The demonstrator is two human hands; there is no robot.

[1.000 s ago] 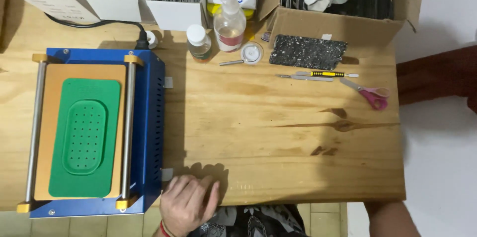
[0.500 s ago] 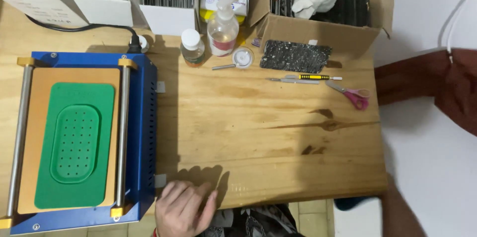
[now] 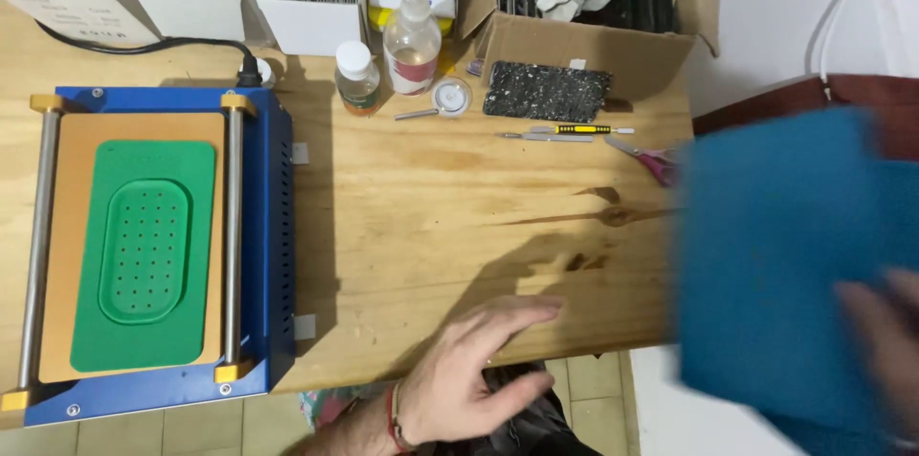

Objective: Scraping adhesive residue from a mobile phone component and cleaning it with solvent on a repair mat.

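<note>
My left hand (image 3: 469, 375) hovers over the near edge of the wooden table (image 3: 431, 217), fingers spread and pointing right, holding nothing. At the far right, my right hand (image 3: 885, 336) is blurred and grips a large flat blue sheet (image 3: 775, 255) that covers the table's right end. The sheet looks like a mat or cloth; motion blur hides its detail.
A blue machine (image 3: 268, 226) with a green perforated pad (image 3: 144, 245) fills the table's left. Along the back stand two bottles (image 3: 412, 35), a small round tin (image 3: 450, 94), a dark speckled slab (image 3: 546, 90), thin tools (image 3: 565, 133), pink-handled scissors (image 3: 656, 161) and boxes (image 3: 593, 25).
My left hand slid right along the table's near edge. My right hand came in from the right carrying the blue sheet. The view moved closer and shifted.
</note>
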